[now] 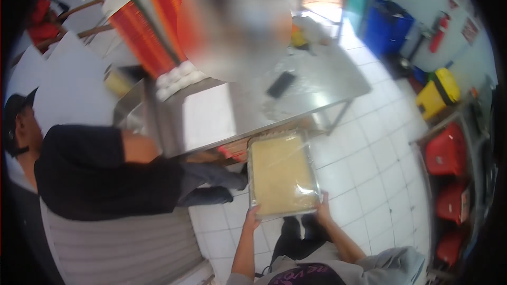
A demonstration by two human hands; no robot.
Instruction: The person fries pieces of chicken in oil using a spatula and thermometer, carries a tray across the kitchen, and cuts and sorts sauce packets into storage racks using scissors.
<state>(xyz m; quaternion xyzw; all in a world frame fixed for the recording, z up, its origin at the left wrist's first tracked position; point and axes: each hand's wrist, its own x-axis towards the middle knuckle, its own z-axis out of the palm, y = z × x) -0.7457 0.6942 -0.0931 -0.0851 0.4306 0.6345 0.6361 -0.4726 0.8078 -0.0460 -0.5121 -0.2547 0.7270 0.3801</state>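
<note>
**One rectangular tray in clear, shiny wrap (250, 174), gripped by two hands near a steel table (338, 74)**

From where I stood, I counted one flat, tan, rectangular slab (280, 171) under the wrap. The tray was above the white tiled floor (348, 179), by the table's near edge; I couldn't tell whether the two touched. The bare left hand (253, 217) grasped the tray at seven o'clock, and the bare right hand (323, 210) grasped it at five, thumb along the side. Whatever fingers were beneath it were hidden.

Taking the tray as the clock's centre, one black, flat, rectangular object (281, 84) lay on the steel at twelve. At ten was one white, flat, rectangular sheet (209, 116); just beyond it sat a cluster of white, rounded objects (179, 80), too blurred for a sure count. Past those, between ten and eleven, rose two tall red-and-orange printed panels (141, 37).

At nine stood one other person in a black short-sleeved shirt (108, 171) and one black cap (21, 106).

Off to the right I counted one big blue bin (388, 29) at one o'clock, one red fire extinguisher (439, 32) between one and two, one yellow-and-black case (440, 94) at two, and three red containers (448, 148) stacked in a rack around three.
</note>
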